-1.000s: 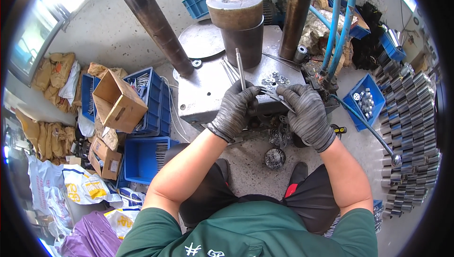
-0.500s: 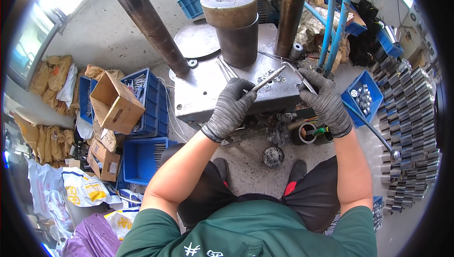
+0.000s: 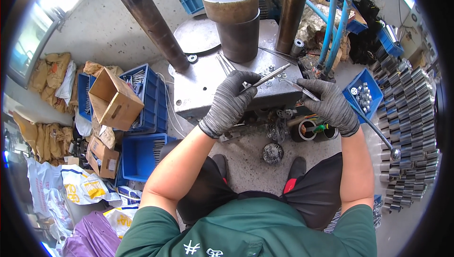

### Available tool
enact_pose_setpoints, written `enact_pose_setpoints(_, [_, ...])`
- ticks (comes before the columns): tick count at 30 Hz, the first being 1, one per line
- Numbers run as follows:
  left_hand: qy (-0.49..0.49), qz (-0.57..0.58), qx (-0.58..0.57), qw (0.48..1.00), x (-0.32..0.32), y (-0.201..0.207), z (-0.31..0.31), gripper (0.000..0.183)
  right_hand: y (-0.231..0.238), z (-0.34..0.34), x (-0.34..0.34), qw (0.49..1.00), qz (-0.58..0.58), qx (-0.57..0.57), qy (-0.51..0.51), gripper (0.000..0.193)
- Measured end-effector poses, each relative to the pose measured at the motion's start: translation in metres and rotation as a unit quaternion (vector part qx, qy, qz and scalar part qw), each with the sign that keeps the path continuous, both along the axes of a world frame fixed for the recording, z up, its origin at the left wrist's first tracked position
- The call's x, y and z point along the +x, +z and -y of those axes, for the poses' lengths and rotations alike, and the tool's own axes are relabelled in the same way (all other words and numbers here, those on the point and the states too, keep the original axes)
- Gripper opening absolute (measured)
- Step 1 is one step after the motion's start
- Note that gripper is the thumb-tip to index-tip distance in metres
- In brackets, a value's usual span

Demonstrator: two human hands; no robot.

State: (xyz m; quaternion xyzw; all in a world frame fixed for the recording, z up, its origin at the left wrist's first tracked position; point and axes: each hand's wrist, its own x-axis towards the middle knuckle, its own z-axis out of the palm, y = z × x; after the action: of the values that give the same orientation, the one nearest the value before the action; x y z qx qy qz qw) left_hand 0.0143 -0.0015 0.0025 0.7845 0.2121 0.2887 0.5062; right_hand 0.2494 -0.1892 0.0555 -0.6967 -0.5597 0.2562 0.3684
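While L hand (image 3: 231, 98) grips rod (image 3: 272, 75), R-side blue bin (image 3: 373, 85) holds metal pcs (image 3: 363, 95).

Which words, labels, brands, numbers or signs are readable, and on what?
Wording not copied; only where it shows:
Green shirt: large white characters, first clear.
White bag: yellow print, partly legible.
Lower bag: yellow print, too blurred.
Pale bag: reddish print, too blurred.
Small carton: white label, too small.
Rod in left hand, thin tool in right hand: no readable marks.
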Motion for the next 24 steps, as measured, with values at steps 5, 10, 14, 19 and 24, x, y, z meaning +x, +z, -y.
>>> enact_pose_setpoints(5, [0.019, 0.038, -0.073, 0.996, 0.000, -0.004, -0.003, 0.027, 0.004, -0.001, -0.002, 0.996, 0.036, -0.005, -0.083, 0.048])
enact_pose_setpoints(10, [0.001, 0.037, -0.063, 0.997, -0.002, -0.001, -0.003, 0.027, 0.002, -0.001, 0.000, 0.994, -0.055, 0.040, -0.084, 0.048])
enact_pose_setpoints(14, [-0.030, 0.047, -0.060, 0.997, -0.006, 0.000, 0.000, 0.026, 0.010, -0.001, -0.008, 1.000, -0.006, 0.000, -0.030, 0.049])
enact_pose_setpoints(19, [-0.068, 0.021, -0.086, 0.994, -0.009, 0.004, -0.007, 0.027, 0.008, 0.000, -0.003, 0.999, 0.030, -0.039, -0.006, 0.050])
enact_pose_setpoints(24, [-0.086, 0.016, -0.093, 0.992, -0.010, 0.006, -0.009, 0.034, 0.015, -0.001, -0.009, 0.997, -0.010, -0.077, 0.011, 0.052])
